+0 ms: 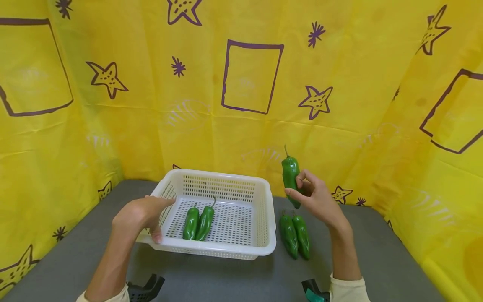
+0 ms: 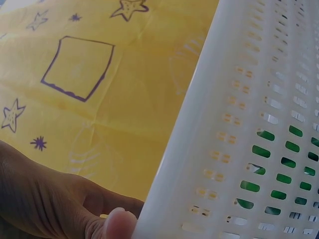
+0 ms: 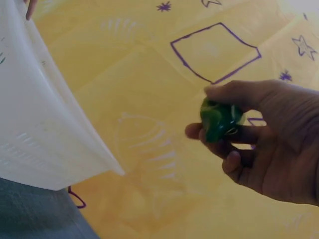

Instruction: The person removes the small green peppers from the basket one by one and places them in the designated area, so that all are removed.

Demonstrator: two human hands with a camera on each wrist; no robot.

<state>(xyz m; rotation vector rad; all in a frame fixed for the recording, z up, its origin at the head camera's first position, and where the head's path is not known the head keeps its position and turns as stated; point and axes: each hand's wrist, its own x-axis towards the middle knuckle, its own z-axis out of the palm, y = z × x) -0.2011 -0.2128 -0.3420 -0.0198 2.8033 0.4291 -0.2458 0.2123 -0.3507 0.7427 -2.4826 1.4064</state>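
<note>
A white perforated plastic basket sits left of centre in the head view. My left hand grips its left end, thumb at the near corner of the rim. Two green chili peppers lie side by side inside, their colour showing through the slots in the left wrist view. To the right of the basket, my right hand pinches another green chili pepper between thumb and fingers, stem up, raised above the table. Under that hand, two more green chili peppers lie close together on the table.
The grey table runs back to a yellow cloth with purple drawings, which encloses the back and both sides. Black wrist mounts show at the near edge, below the basket.
</note>
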